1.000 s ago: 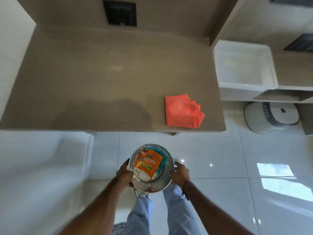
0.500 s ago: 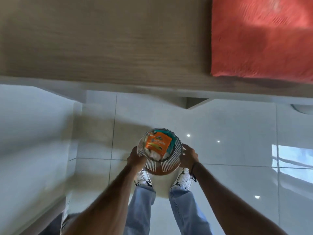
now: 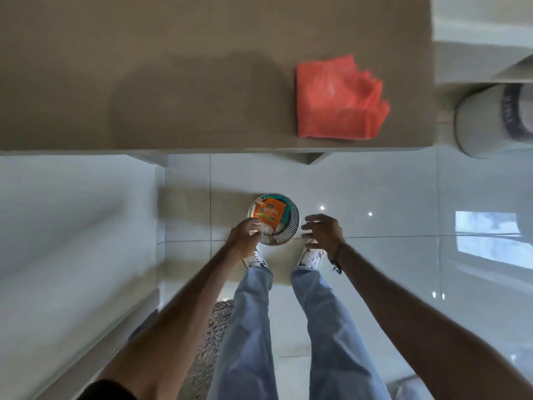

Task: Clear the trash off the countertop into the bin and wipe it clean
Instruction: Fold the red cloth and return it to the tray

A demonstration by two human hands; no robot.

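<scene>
Bin [image 3: 284, 226] sits on the floor tiles just ahead of my shoes, and through the head camera, the only view I have, I read this step as setting it down and letting go. It holds an orange wrapper [image 3: 268, 212] and some pale crumpled trash under it. My left hand [image 3: 244, 237] is at the near-left rim, fingers [image 3: 253, 223] curled over the edge, apparently gripping the rim; blur keeps me from telling how firmly. My right hand [image 3: 323, 232] is off the rim, just beside it on the right, fingers [image 3: 314, 218] spread and holding nothing.

To do this well I would check the bin stands flat before I free the left fingers, lifting them straight up so the light wire wall does not tip or drag the wrapper out.

Beyond the fingertips, up on the countertop [image 3: 144, 82], the red cloth [image 3: 339, 101] lies near the front edge, right of the bin. It looks like the next thing to reach for, with the right hand already free.
</scene>
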